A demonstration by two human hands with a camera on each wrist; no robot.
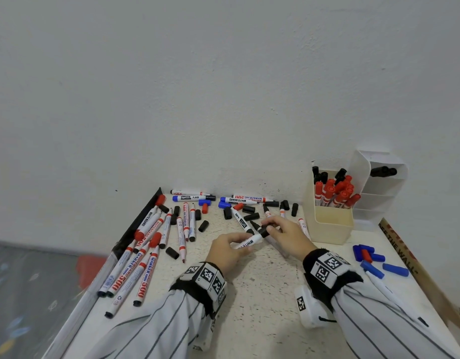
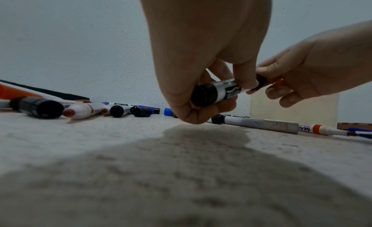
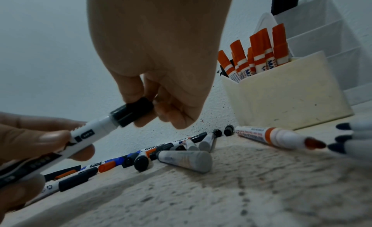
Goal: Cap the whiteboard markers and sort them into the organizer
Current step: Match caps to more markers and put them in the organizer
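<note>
My left hand point(image 1: 227, 246) grips the white barrel of a black whiteboard marker point(image 1: 248, 240) a little above the table. My right hand point(image 1: 280, 229) pinches the black cap point(image 1: 263, 230) sitting on that marker's tip. In the right wrist view the black cap point(image 3: 133, 111) is seated on the black marker point(image 3: 86, 135), with thumb and fingers around it. The left wrist view shows the black marker point(image 2: 217, 92) end-on in my curled left fingers. The cream organizer point(image 1: 332, 226) stands at the back right, with several capped red markers point(image 1: 335, 193) and black ones in it.
Uncapped red markers point(image 1: 146, 255) and loose black caps point(image 1: 203, 226) lie across the left and back of the table point(image 1: 262, 294). Blue caps point(image 1: 374, 260) lie at the right. A white tiered holder point(image 1: 379, 187) stands behind the organizer. A cardboard strip point(image 1: 410, 257) runs along the right edge.
</note>
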